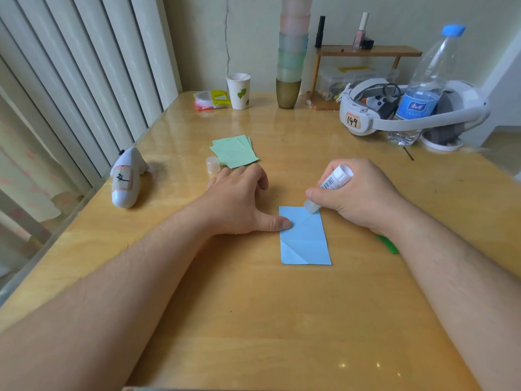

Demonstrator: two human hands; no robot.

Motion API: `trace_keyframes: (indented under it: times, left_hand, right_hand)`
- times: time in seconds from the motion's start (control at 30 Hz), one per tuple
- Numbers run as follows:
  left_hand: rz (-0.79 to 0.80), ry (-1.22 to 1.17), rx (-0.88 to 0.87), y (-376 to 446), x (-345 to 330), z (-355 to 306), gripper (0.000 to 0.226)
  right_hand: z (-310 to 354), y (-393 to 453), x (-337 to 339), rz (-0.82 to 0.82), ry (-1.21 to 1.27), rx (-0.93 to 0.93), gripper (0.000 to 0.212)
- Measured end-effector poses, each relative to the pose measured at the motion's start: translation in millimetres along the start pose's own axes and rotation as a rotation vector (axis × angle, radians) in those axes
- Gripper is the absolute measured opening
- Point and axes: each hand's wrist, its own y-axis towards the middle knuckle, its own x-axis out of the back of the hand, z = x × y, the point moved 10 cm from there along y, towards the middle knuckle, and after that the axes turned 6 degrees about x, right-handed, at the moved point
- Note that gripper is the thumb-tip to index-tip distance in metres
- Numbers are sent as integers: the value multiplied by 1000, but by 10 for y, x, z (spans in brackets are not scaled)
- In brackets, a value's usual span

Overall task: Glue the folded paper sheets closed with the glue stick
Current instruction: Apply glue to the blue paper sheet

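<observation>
A folded light blue paper sheet (pixel 306 238) lies flat on the wooden table (pixel 253 320), with diagonal creases showing. My right hand (pixel 358 197) grips a white glue stick (pixel 329 187), tilted, its tip touching the sheet's far right corner. My left hand (pixel 239 198) rests flat on the table, its thumb pressing the sheet's left edge. The glue stick's clear cap (pixel 212 164) stands beyond my left hand. A small stack of folded green sheets (pixel 234 154) lies next to the cap.
A white plush toy (pixel 127 179) lies at the left edge. At the back stand a paper cup (pixel 238 90), stacked cups (pixel 290 80), a headset (pixel 408 108), a water bottle (pixel 423 88) and a small shelf (pixel 366 50). A green scrap (pixel 390 244) peeks from under my right wrist.
</observation>
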Motion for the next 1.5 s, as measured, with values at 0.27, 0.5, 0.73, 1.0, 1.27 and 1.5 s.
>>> trace_keyframes:
  times: [0.27,0.5,0.73,1.0,1.27,1.5]
  left_hand:
    - [0,0,-3,3,-10,4,72]
    - [-6,6,0,20,-12,1,71]
    - [-34,7,1,11,0,-10,71]
    - [-25,1,4,15,-7,5,72]
    - [36,12,-25,-13,-28,-2,75]
    - [44,7,-22,-5,-34,7,77]
  right_hand:
    - [-21,16,13,-26,25,-20,22]
    - [129,23,-38,-149,278,3,21]
    - [307,-20,-354,-6,103,73,22]
    - [306,-26,-303,21,-14,64,22]
    - [72,-52,-49,9,-10,4,20]
    - [24,-19,-26,-9,-35,-17,19]
